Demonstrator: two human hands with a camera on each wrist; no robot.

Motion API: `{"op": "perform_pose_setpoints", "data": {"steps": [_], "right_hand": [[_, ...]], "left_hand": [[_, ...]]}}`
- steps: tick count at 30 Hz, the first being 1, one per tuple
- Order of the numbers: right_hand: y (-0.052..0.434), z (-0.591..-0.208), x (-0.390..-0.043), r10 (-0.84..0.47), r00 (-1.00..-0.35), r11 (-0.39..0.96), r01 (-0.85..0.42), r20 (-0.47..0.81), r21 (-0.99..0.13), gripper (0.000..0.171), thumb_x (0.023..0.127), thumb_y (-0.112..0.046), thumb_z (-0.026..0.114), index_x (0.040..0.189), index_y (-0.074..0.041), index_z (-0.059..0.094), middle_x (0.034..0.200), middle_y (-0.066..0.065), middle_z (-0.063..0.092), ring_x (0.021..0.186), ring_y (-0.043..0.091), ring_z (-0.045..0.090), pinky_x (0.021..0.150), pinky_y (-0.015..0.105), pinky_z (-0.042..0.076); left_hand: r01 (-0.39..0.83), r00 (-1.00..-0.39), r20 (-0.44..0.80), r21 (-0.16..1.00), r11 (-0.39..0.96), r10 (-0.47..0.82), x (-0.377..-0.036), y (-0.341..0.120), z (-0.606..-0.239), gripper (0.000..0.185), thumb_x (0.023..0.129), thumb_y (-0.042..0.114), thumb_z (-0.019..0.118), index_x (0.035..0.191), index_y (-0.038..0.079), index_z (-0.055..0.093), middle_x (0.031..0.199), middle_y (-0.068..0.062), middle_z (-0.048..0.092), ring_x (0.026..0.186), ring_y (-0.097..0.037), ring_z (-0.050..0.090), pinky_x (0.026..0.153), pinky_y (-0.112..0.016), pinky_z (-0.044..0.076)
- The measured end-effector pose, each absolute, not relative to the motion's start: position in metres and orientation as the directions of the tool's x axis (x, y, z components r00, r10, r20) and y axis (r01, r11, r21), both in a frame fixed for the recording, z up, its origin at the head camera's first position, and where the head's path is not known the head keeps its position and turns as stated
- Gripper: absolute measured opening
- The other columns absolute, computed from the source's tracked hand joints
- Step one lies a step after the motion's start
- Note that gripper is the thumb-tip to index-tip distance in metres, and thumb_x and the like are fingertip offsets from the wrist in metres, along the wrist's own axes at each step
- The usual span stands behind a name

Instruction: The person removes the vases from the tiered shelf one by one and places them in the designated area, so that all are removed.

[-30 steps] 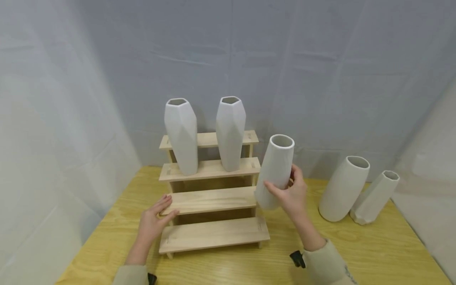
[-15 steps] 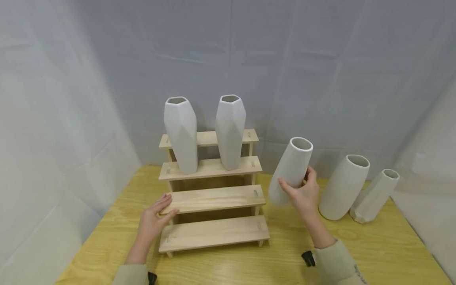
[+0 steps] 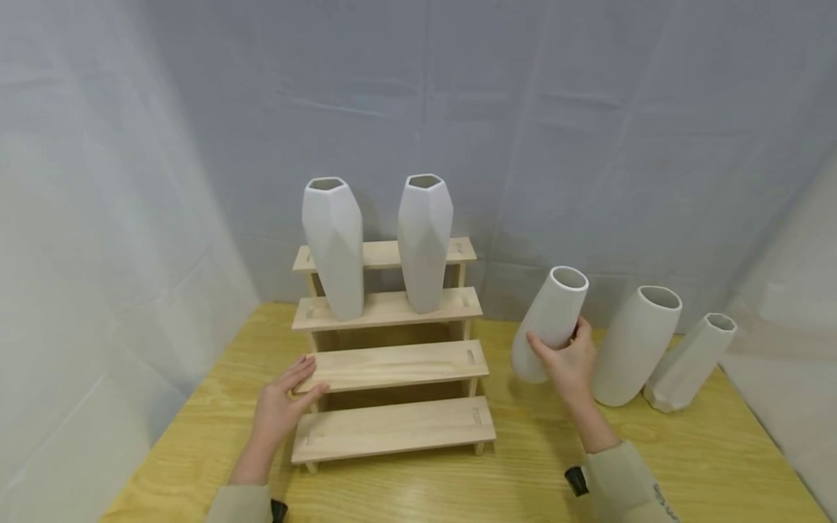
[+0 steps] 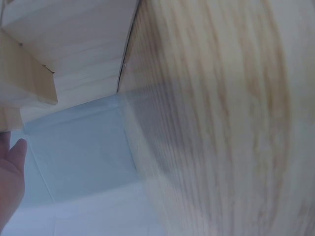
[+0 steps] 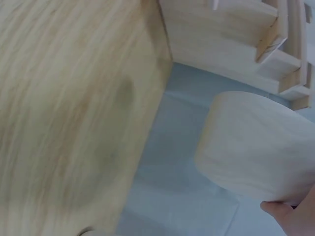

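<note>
Right hand [image 3: 567, 359] grips a round white vase [image 3: 551, 322], tilted, just beside the stepped wooden stand [image 3: 392, 363] and above the table [image 3: 686, 465]; left hand [image 3: 281, 403] lies flat, fingers straight, on the second step. Two faceted vases [image 3: 333, 247] stand on an upper step; two more [image 3: 637, 345] remain on the table. Left wrist view: fingertips [image 4: 10, 172] only. Right wrist view: vase base [image 5: 256, 145] off the table, thumb [image 5: 290, 216] under it.

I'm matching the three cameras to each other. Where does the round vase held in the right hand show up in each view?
Head: round vase, right of centre, tilted, gripped by the right hand.
Left wrist: not in it.
Right wrist: round vase, lower right, fingertip at its lower edge.
Shared landmark: the wooden stepped shelf.
</note>
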State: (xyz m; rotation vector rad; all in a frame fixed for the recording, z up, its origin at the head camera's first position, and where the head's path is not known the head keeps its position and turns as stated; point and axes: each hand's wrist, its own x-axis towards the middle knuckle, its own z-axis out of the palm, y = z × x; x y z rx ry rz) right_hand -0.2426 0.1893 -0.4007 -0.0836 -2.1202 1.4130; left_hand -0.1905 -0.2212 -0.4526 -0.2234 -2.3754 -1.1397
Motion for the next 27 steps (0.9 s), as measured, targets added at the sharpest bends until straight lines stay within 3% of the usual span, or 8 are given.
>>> {"op": "perform_pose_setpoints", "data": {"steps": [6,14,27], "right_hand": [[0.196,-0.412,-0.247,0.378,-0.823,0.458,-0.232,0.424,-0.858,0.072,0.064,-0.014,0.078,0.118,0.01,0.037,0.108,0.028,0.048,0.097,0.037,0.048,0.081,0.05,0.044],[0.202,-0.422,-0.254,0.404,-0.819,0.48,-0.188,0.407,-0.857,0.072,0.063,-0.015,0.077,0.117,0.009,0.035,0.105,0.028,0.048,0.096,0.038,0.048,0.082,0.05,0.041],[0.214,-0.44,-0.259,0.402,-0.819,0.495,-0.183,0.41,-0.849,0.073,0.064,-0.01,0.077,0.117,0.013,0.033,0.105,0.031,0.046,0.096,0.041,0.046,0.084,0.05,0.04]], "left_hand": [[0.346,-0.867,0.494,0.686,0.64,-0.062,-0.189,-0.222,-0.453,0.044,0.07,0.014,0.075,0.105,-0.008,0.06,0.115,-0.017,0.055,0.113,-0.03,0.046,0.092,-0.005,0.026],[0.332,-0.875,0.48,0.69,0.644,-0.063,-0.19,-0.221,-0.452,0.044,0.072,0.016,0.073,0.106,-0.007,0.059,0.117,-0.017,0.054,0.114,-0.03,0.045,0.095,-0.032,0.033],[0.321,-0.876,0.478,0.681,0.658,-0.067,-0.19,-0.221,-0.452,0.044,0.071,0.016,0.074,0.106,-0.006,0.059,0.116,-0.015,0.054,0.114,-0.029,0.046,0.094,-0.03,0.033]]}}
